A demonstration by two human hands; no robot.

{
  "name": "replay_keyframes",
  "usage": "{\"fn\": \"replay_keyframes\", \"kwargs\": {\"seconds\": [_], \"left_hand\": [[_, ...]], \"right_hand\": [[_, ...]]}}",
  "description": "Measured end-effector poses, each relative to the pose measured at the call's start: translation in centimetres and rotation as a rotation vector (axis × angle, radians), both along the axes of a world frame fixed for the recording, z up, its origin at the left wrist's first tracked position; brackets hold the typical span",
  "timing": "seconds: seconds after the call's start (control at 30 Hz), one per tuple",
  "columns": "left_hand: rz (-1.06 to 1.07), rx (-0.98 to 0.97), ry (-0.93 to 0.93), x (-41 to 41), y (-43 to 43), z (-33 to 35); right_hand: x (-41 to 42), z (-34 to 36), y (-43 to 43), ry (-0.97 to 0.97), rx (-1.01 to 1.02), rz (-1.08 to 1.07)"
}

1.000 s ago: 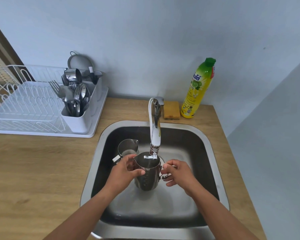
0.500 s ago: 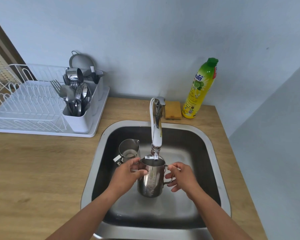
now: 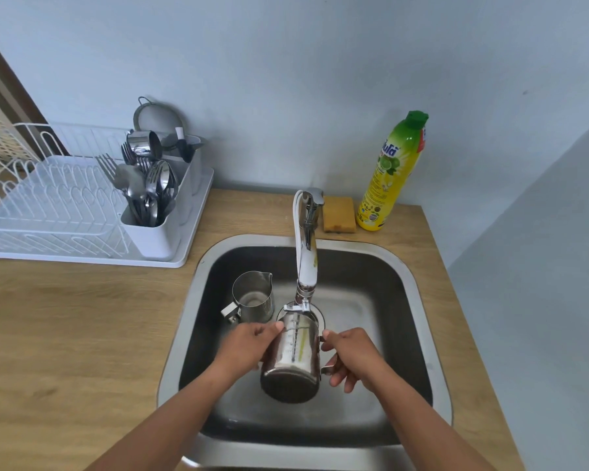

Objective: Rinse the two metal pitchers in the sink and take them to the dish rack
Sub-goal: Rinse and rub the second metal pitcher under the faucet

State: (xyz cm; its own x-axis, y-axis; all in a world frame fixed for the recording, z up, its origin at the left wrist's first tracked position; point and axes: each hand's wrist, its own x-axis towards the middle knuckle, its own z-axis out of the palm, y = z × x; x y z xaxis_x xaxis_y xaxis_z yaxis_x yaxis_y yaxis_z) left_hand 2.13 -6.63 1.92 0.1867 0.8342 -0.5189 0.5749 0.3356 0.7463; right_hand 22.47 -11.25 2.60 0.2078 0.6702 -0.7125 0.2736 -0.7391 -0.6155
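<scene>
Sink (image 3: pixel 419 300) fills the lower centre; rack (image 3: pixel 65 212) sits upper left. Held pitcher (image 3: pixel 295 360) tilts, mouth up-frame under the tap (image 3: pixel 306 263), base toward the camera, graduation marks unreadable. Left hand (image 3: pixel 249 346) clasps its side, right hand (image 3: pixel 352 356) its handle. Second pitcher (image 3: pixel 254 295) stands upright just left.

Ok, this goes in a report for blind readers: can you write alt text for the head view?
Two bare hands, left hand and right hand, hold a metal pitcher tilted under the tap over a steel sink. A second pitcher stands in the sink; a white dish rack sits left.
</scene>
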Motion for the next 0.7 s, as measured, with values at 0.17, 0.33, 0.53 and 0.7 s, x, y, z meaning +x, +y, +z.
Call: {"fn": "replay_keyframes", "kwargs": {"seconds": [0.17,0.33,0.53,0.7], "left_hand": [[0.025,-0.059,-0.020,-0.1,-0.1,-0.5],[0.012,-0.134,-0.132,-0.7,-0.3,-0.7],[-0.013,-0.199,-0.204,-1.1,-0.7,-0.4],[-0.062,-0.229,-0.326,-0.4,-0.9,0.3]], "right_hand": [[-0.3,0.1,0.5,0.010,-0.013,-0.017],[-0.8,0.4,0.2,-0.042,0.005,0.018],[-1.1,1.2,0.1,-0.167,0.048,0.131],[-0.4,2.2,0.5,-0.326,0.136,0.206]]}}
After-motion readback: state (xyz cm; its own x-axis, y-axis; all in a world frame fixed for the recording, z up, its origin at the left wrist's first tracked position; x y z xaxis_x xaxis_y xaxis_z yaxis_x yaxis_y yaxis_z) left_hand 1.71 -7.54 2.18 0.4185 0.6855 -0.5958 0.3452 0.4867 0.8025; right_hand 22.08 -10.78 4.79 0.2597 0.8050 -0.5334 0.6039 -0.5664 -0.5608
